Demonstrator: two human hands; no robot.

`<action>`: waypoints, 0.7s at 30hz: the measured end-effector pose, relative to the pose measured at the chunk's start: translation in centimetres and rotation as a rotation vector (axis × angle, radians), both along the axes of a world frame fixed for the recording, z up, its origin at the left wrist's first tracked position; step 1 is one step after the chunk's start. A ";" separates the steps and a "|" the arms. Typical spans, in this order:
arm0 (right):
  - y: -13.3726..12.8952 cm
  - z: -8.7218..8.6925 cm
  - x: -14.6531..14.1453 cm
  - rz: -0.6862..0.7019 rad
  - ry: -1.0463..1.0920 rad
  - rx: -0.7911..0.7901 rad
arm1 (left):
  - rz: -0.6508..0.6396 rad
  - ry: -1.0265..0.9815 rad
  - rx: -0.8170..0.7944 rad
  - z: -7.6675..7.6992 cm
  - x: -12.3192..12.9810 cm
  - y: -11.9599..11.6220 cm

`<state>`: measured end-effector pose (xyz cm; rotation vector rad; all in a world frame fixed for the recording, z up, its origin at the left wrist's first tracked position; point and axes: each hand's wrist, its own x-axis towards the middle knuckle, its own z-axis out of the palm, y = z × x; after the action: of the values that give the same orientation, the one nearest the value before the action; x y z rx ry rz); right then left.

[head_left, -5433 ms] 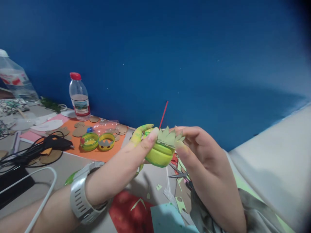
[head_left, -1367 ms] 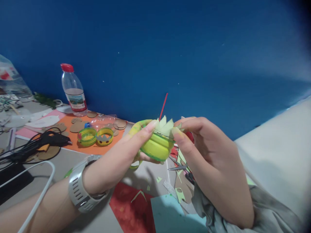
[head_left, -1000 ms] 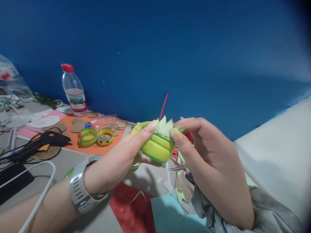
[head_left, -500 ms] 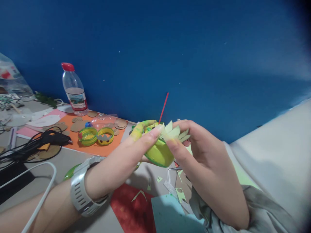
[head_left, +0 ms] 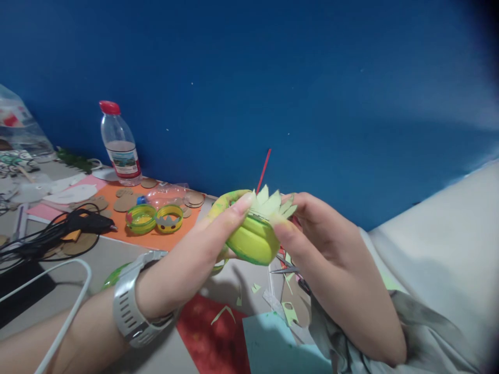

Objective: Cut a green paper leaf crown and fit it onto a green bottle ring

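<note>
A yellow-green painted plastic piece is held up above the table between both hands. My left hand is closed round its left side, the thumb on its upper edge and the fingers, smeared with yellow paint, curled behind. Along the piece's top edge stands a pale green paper strip cut into pointed leaves. My right hand pinches the right end of this strip between thumb and fingers. The fingertips behind the strip are partly hidden.
Two green-yellow rings lie on orange paper at the left, before a red-capped bottle. Black cables lie further left. Scissors, paper scraps, red paper and light blue paper are below the hands. A blue wall rises behind.
The painted piece has tilted and moved slightly left, showing more of its side. The leaf strip now lies along its top edge, and my right thumb has shifted right.
</note>
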<state>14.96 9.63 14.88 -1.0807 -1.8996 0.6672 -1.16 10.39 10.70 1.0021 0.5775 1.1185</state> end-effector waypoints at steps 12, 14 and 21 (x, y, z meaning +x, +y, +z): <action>0.0 -0.1 0.0 0.053 0.046 -0.012 | -0.035 -0.078 -0.054 0.0 0.1 0.1; 0.1 -0.1 0.0 0.045 0.045 0.022 | -0.032 -0.060 -0.070 0.0 0.1 0.1; 0.3 -0.1 -0.2 -0.005 -0.011 0.006 | -0.048 -0.095 0.001 0.2 0.4 0.0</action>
<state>14.75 9.91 14.76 -1.0865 -1.9065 0.6541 -0.76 10.44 10.87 0.9535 0.4739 1.1181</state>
